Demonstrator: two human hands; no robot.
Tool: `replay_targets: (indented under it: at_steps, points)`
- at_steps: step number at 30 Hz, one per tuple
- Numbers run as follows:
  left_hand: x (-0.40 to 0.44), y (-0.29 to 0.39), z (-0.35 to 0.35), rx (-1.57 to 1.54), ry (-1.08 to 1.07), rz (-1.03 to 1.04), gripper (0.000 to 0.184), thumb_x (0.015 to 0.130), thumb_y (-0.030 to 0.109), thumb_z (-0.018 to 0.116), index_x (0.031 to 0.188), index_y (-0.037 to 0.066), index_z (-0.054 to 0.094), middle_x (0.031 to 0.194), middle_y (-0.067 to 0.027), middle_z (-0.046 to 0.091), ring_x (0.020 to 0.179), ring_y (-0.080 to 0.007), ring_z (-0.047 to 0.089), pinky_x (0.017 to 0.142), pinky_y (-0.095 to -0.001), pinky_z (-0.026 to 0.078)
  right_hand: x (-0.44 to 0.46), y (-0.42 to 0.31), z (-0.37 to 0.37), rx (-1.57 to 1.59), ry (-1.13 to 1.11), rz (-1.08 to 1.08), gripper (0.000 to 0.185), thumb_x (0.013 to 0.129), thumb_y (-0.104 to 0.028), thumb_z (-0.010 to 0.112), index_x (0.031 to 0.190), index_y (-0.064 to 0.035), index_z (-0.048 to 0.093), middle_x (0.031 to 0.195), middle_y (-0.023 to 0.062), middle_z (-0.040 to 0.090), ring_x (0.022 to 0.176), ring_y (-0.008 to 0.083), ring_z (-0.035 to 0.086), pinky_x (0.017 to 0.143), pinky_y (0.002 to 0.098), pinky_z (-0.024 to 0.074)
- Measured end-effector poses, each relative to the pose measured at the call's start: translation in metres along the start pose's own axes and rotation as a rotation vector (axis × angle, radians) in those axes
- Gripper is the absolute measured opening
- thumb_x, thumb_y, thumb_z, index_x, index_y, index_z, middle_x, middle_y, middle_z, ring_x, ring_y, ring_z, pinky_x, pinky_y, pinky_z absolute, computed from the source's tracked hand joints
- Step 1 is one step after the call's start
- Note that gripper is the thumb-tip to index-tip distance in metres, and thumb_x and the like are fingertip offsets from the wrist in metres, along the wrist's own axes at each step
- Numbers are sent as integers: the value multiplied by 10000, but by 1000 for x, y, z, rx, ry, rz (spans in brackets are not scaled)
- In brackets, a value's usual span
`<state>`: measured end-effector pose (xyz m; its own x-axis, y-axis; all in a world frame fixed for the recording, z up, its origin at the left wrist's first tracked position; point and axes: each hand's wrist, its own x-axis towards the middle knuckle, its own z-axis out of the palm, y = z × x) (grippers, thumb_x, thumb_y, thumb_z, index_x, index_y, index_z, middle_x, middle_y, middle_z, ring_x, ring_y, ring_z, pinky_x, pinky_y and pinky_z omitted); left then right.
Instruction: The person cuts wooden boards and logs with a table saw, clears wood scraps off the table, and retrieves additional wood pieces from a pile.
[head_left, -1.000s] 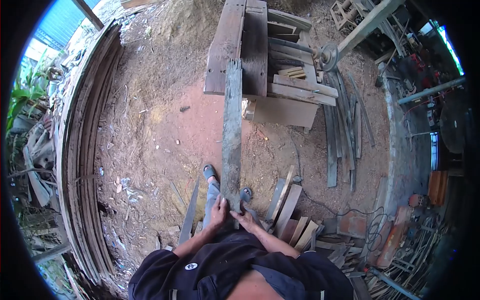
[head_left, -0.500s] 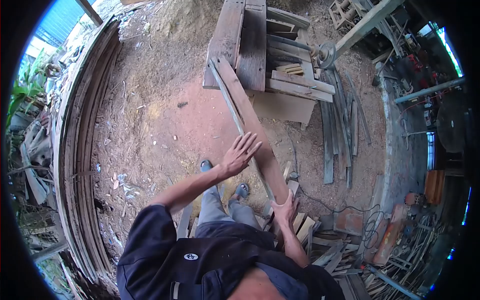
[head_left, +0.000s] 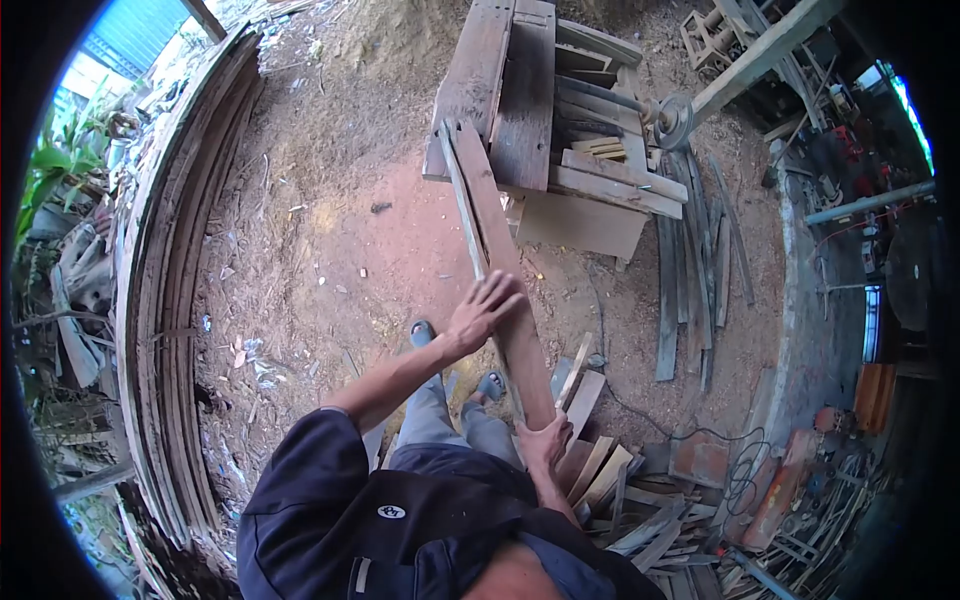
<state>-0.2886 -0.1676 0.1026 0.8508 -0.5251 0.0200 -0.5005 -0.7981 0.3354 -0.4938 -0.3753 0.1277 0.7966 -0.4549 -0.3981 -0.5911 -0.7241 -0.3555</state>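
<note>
A long wooden board (head_left: 525, 350) slants from my body toward the worn wooden bench (head_left: 473, 75), its far end resting on the bench's near corner. A greyish strip runs along the board's left edge, with a dark gap between them. My left hand (head_left: 482, 314) lies across the board about halfway along, fingers stretched and spread over its top and left edge. At the near end, my right hand (head_left: 546, 440) is closed around the board, thumb on the left side and fingers at the right.
Stacked planks (head_left: 180, 260) run along the left side. Beside the bench is a metal pulley wheel (head_left: 675, 118). Long slats (head_left: 695, 270) lie on the ground to the right, and a cable (head_left: 650, 415) curves nearby. Offcuts (head_left: 600, 470) are heaped beside my right arm.
The board's near end and my right hand have swung left, leaving the board steeper in view. My left hand stays on it. The surroundings have shifted slightly right.
</note>
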Motion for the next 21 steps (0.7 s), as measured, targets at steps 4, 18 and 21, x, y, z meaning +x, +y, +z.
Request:
replay_targets:
  at_steps: [4, 18, 21]
  points:
    - [-24, 0, 36, -420, 397, -534, 757, 820, 66, 607, 1497, 63, 268, 1546, -297, 164, 1425, -448, 216, 1166, -488, 245, 4, 6, 1, -17, 28, -28, 826, 625, -303, 852, 1253, -12, 399, 1155, 257, 474, 1118, 420, 472, 919, 506, 451]
    - [31, 9, 10, -1798, -52, -1015, 714, 848, 571, 673, 1302, 51, 490, 1166, -110, 616, 1038, -244, 603, 872, -446, 507, -8, 2, -24, -237, 233, 56, 821, 605, -345, 873, 1239, -64, 434, 1136, 200, 489, 1076, 402, 518, 896, 514, 444]
    - [29, -12, 66, -2091, -134, -848, 699, 854, 550, 677, 1328, 68, 499, 1212, -90, 619, 1095, -240, 594, 941, -423, 470, -5, -3, -29, -251, 394, -11, 822, 589, -340, 889, 1236, -90, 447, 1139, 175, 491, 1073, 391, 525, 880, 515, 443]
